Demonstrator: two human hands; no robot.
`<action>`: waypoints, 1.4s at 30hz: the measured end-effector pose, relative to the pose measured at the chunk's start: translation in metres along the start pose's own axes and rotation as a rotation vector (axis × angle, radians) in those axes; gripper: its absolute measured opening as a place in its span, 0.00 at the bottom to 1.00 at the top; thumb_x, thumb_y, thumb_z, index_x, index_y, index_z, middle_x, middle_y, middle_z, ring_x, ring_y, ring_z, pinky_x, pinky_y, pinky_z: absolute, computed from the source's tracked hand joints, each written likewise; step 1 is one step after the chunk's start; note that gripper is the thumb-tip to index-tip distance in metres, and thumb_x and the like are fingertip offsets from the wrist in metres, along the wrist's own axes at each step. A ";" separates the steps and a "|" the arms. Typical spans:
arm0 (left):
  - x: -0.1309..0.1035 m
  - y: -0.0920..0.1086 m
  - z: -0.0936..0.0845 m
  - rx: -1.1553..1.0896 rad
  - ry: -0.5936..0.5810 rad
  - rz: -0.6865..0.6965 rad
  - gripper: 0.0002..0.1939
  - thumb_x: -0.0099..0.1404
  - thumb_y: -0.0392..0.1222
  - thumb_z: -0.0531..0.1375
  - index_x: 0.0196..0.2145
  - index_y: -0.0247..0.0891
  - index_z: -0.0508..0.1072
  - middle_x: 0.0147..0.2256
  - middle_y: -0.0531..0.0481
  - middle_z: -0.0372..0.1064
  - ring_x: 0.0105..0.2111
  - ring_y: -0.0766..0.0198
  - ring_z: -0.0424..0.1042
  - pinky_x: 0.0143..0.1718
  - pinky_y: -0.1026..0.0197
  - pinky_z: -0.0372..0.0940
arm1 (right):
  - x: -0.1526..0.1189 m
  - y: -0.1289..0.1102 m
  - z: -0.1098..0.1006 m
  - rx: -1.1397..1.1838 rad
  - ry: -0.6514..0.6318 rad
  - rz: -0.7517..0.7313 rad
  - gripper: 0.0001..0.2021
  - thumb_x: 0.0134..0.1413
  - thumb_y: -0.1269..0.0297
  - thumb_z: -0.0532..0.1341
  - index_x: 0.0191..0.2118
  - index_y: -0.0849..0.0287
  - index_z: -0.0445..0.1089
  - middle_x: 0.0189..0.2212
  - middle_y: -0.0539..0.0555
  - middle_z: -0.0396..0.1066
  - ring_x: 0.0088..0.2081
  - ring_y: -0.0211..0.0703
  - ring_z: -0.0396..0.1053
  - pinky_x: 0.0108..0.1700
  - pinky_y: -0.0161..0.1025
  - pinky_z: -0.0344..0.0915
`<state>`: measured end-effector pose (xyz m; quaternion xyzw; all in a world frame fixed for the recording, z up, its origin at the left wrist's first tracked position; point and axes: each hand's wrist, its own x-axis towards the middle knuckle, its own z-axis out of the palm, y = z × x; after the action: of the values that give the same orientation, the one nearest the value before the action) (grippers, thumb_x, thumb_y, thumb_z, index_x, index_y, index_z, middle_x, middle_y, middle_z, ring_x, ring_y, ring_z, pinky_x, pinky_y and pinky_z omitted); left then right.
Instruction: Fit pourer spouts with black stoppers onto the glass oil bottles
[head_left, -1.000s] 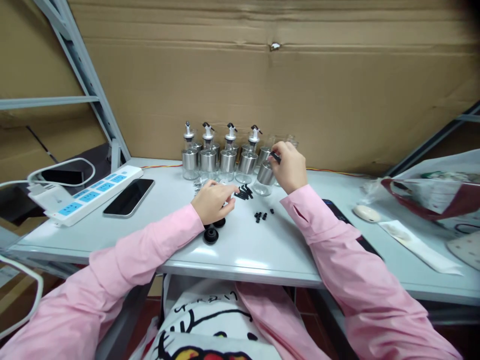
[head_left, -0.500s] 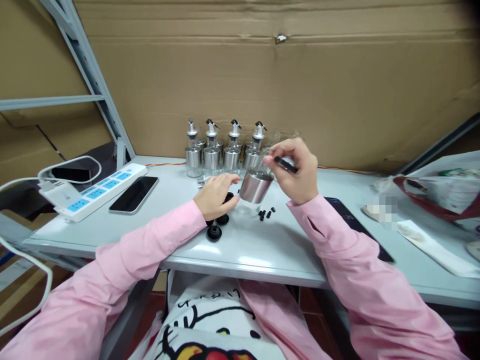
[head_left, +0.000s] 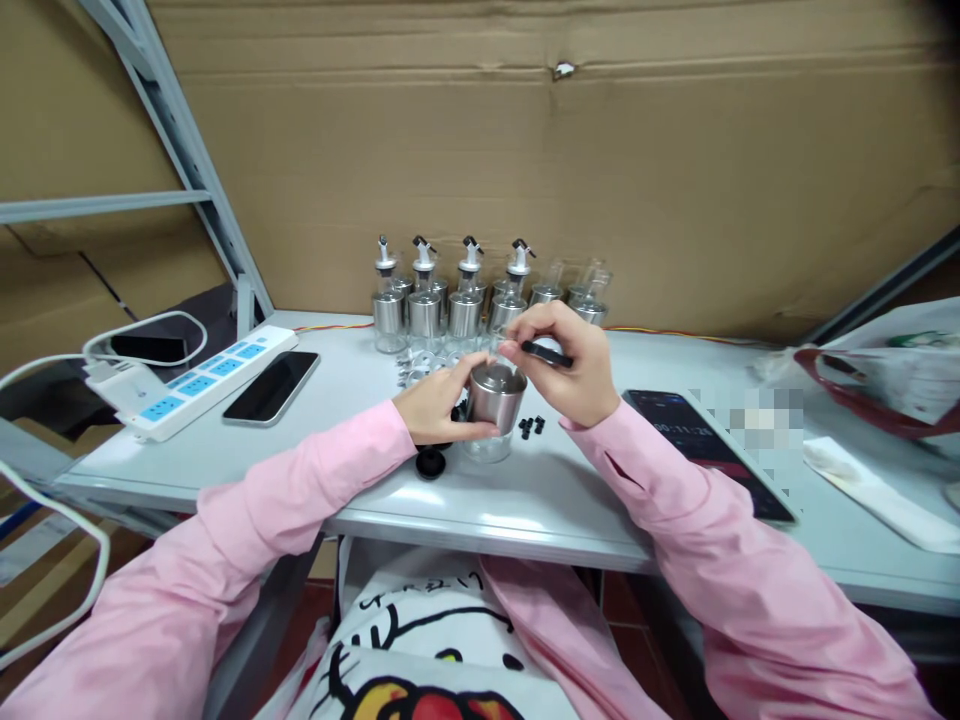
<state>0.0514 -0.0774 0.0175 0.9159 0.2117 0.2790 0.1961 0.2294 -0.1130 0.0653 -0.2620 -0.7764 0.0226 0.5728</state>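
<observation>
Cardboard sheeting backs a pale grey table (head_left: 525,500) that fills the middle of the frame, with a row of capped steel-sleeved bottles (head_left: 450,300) at its far edge and a white power strip (head_left: 199,385) and a dark phone (head_left: 271,387) at centre left. Near the frame's centre the left hand (head_left: 435,405) curls its fingers round the side of a steel-sleeved glass bottle (head_left: 491,410) standing on the table, while the right hand (head_left: 574,365), wrist bent above the bottle's mouth, pinches a small black spout piece (head_left: 546,352) between thumb and fingertips. A second phone (head_left: 697,450) at centre right shows digits too small to read, and loose black parts (head_left: 531,427) lie just right of the bottle.

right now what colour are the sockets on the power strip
Blue sockets on a white power strip, seen in the head view.
</observation>
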 end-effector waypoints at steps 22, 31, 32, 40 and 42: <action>-0.001 0.003 0.002 0.055 -0.029 -0.029 0.40 0.55 0.55 0.60 0.57 0.35 0.46 0.48 0.35 0.65 0.47 0.47 0.69 0.45 0.49 0.64 | 0.005 -0.009 0.004 0.131 0.320 0.135 0.06 0.57 0.65 0.55 0.41 0.53 0.62 0.38 0.52 0.70 0.43 0.43 0.72 0.44 0.44 0.69; -0.002 0.000 0.004 0.057 0.003 -0.005 0.39 0.55 0.55 0.60 0.57 0.36 0.47 0.46 0.37 0.67 0.44 0.49 0.71 0.43 0.50 0.65 | 0.002 -0.011 0.008 0.170 0.267 0.133 0.14 0.58 0.62 0.55 0.50 0.49 0.58 0.41 0.53 0.72 0.39 0.43 0.74 0.40 0.44 0.71; -0.002 0.000 0.005 0.059 0.005 -0.006 0.39 0.55 0.55 0.60 0.57 0.36 0.47 0.46 0.37 0.67 0.44 0.50 0.71 0.43 0.50 0.65 | 0.002 -0.010 0.008 0.141 0.251 0.140 0.15 0.58 0.62 0.55 0.51 0.49 0.58 0.41 0.53 0.72 0.39 0.43 0.74 0.41 0.45 0.71; -0.002 0.004 0.003 0.053 -0.018 -0.032 0.38 0.55 0.57 0.60 0.55 0.35 0.49 0.45 0.37 0.67 0.43 0.49 0.71 0.43 0.50 0.65 | 0.000 -0.005 0.002 0.083 0.146 0.191 0.15 0.60 0.60 0.53 0.52 0.48 0.63 0.34 0.50 0.75 0.35 0.43 0.73 0.40 0.45 0.70; -0.002 0.005 0.003 0.039 -0.028 -0.043 0.38 0.54 0.57 0.61 0.54 0.36 0.50 0.45 0.37 0.67 0.43 0.49 0.71 0.43 0.50 0.65 | 0.000 -0.005 0.001 0.078 0.130 0.198 0.15 0.60 0.60 0.53 0.52 0.47 0.64 0.34 0.50 0.75 0.34 0.43 0.73 0.39 0.47 0.70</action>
<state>0.0531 -0.0833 0.0173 0.9187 0.2339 0.2576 0.1871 0.2268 -0.1171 0.0664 -0.3160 -0.7064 0.0921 0.6266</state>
